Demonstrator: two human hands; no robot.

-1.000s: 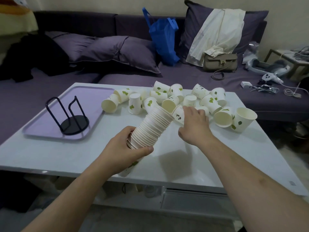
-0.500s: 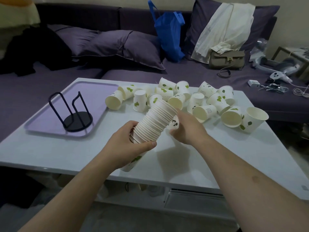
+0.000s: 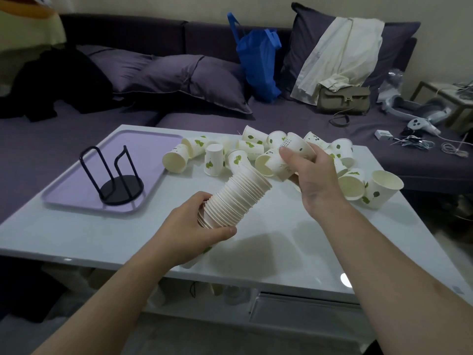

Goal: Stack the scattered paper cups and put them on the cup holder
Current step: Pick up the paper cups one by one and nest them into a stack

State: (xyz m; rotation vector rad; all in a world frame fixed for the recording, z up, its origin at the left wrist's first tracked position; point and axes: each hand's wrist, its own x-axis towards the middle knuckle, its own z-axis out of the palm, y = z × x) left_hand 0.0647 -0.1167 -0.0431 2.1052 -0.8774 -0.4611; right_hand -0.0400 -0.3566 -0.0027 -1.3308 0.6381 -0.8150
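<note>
Above the worktop (image 3: pixel 256 252), left hand (image 3: pixel 189 231) wrapped round a tilted stack of cups (image 3: pixel 238 198); right hand (image 3: pixel 314 180) gripping a single cup (image 3: pixel 289 160). Beyond, scattered cups (image 3: pixel 215 162); farther left, cup holder (image 3: pixel 115 178) on lilac tray (image 3: pixel 76 201).

A white table (image 3: pixel 268 254) stands before a purple sofa (image 3: pixel 158 34) strewn with cushions (image 3: pixel 194 78).

Tilted stack (image 3: pixel 236 198) held above table; loose cups (image 3: pixel 256 155) scattered behind; black holder (image 3: pixel 115 178) upright on tray.
</note>
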